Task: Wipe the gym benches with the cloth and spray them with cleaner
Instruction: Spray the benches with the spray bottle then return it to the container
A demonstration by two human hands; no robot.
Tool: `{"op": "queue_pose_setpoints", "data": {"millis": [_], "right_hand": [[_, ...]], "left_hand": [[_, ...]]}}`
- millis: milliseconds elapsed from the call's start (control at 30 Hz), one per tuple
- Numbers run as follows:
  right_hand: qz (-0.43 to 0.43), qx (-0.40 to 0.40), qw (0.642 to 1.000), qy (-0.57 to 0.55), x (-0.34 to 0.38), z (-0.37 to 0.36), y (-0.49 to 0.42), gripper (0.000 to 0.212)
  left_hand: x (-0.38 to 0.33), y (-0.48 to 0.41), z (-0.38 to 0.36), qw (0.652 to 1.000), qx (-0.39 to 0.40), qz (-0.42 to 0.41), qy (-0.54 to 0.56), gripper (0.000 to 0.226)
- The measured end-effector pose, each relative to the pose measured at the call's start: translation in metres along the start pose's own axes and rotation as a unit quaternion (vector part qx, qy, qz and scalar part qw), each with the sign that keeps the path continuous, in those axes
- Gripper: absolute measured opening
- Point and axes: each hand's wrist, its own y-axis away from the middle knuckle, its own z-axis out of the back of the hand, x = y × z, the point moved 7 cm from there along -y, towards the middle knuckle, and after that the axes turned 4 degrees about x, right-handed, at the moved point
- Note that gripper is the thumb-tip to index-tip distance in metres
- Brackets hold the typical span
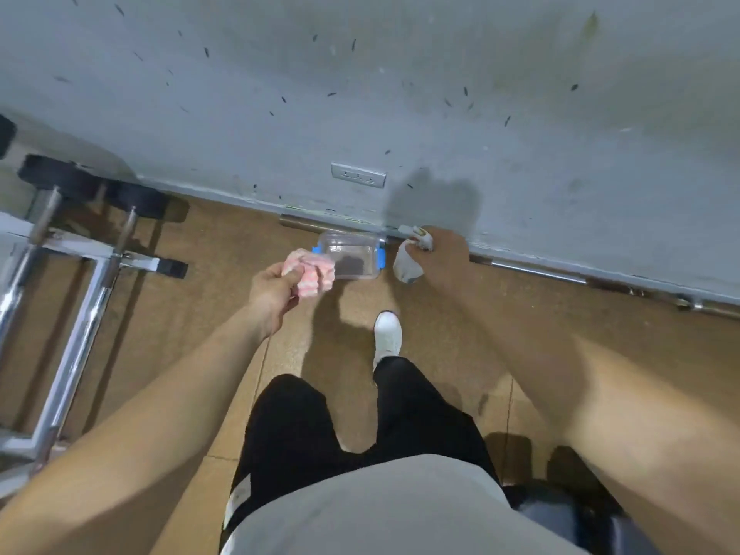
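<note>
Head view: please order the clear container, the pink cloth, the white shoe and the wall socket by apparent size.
1. clear container
2. pink cloth
3. white shoe and wall socket: about alike, so not ranked.

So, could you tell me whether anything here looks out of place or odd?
A clear plastic container with blue clips sits on the floor by the wall, which is flecked with dark scuffs. A barbell lies along its base.

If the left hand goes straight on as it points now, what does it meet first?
Probably the clear container just beyond the pink cloth that the left hand grips, though depth is unclear.
</note>
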Motion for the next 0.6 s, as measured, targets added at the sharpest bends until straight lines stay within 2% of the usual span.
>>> {"op": "queue_pose_setpoints", "data": {"millis": [133, 200, 300, 467, 600], "right_hand": [[0.037, 0.011, 0.999, -0.002, 0.011, -0.007, -0.071, 0.045], [0.037, 0.033, 0.998, 0.027, 0.011, -0.021, -0.104, 0.034], [0.050, 0.059, 0.993, 0.088, 0.006, -0.050, -0.155, 0.018], [0.043, 0.086, 0.987, 0.126, -0.016, -0.120, -0.235, 0.021], [0.029, 0.098, 0.981, 0.164, -0.049, -0.182, -0.286, 0.021]], "left_hand": [[-0.011, -0.057, -0.005, 0.999, -0.037, -0.014, -0.011, 0.020], [-0.012, -0.090, -0.008, 0.999, -0.045, -0.008, -0.026, 0.012], [-0.012, -0.142, -0.008, 0.996, -0.066, -0.013, -0.054, 0.021], [0.006, -0.243, -0.005, 0.994, -0.089, -0.017, -0.057, 0.017], [0.041, -0.317, -0.017, 0.995, -0.079, -0.011, -0.061, 0.014]]}}
